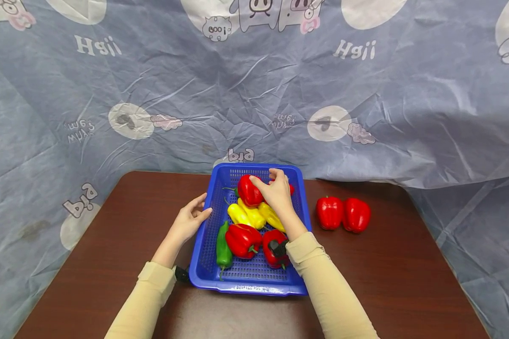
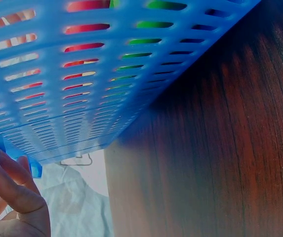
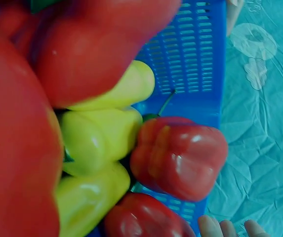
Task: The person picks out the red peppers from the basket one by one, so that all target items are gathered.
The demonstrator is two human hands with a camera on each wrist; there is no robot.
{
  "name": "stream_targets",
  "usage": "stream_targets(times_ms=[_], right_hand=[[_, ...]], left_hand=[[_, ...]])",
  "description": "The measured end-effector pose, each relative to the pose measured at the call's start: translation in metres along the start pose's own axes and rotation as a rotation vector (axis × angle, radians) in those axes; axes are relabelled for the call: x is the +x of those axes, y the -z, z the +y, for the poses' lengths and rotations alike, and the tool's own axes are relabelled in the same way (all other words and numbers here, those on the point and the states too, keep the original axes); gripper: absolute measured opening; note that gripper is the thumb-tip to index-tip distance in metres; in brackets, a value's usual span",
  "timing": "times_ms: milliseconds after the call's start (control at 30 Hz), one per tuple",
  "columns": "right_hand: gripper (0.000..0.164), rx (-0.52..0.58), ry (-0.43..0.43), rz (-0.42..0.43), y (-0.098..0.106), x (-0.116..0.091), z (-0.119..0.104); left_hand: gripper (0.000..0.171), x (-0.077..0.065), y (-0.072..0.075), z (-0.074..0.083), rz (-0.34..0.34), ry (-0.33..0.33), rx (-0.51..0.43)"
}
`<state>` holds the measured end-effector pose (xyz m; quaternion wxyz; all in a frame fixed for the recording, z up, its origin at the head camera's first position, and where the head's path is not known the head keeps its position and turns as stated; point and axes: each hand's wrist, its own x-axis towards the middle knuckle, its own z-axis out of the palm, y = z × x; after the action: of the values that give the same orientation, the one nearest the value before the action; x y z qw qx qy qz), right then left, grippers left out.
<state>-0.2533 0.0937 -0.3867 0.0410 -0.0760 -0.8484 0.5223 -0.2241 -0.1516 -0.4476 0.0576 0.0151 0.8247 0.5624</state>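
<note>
The left hand holds the left rim of a blue perforated basket; in the left wrist view its fingertips meet the rim from outside. Over the basket's back part hovers the right hand, thumb and fingers spread apart, nothing between them. Nearest below it lie a red bell pepper and another red bell pepper, mostly hidden by the hand in the head view. Yellow peppers fill the middle. Toward the front are a green pepper and two red bell peppers.
On the brown table, right of the basket, two red bell peppers stand side by side. A grey-blue printed cloth hangs behind the table and around its sides.
</note>
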Motion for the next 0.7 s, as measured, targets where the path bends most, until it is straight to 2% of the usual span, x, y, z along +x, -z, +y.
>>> stream_targets(times_ms=[700], right_hand=[[0.078, -0.118, -0.042, -0.003, -0.031, 0.0, 0.01]], left_hand=[[0.059, 0.0, -0.001, -0.001, 0.003, -0.008, -0.011]])
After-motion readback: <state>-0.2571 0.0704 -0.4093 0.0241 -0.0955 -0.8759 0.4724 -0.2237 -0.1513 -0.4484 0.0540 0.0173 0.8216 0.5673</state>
